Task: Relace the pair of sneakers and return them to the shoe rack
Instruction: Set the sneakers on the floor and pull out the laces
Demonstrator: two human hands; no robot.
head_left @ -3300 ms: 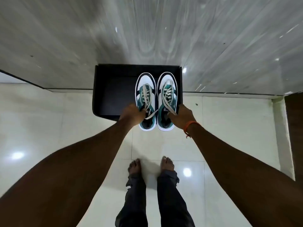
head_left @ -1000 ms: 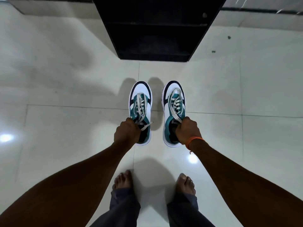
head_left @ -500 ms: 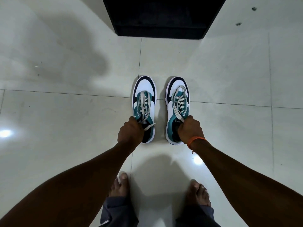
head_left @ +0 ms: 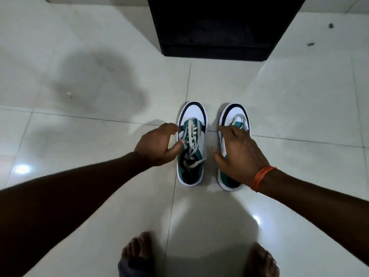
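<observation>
**Sneakers on the floor, lacing yet to begin**

We see both sneakers side by side on the tiled floor (head_left: 79,196), well short of the black shoe rack (head_left: 217,27). Our left hand (head_left: 157,144) hangs loose beside the left sneaker (head_left: 196,136); our right hand (head_left: 239,156) spreads empty over the right sneaker (head_left: 235,110). Relacing and returning them look undone. No brand or writing is readable.

Open hands (head_left: 157,144) beside floor-set sneakers (head_left: 192,144)
</observation>
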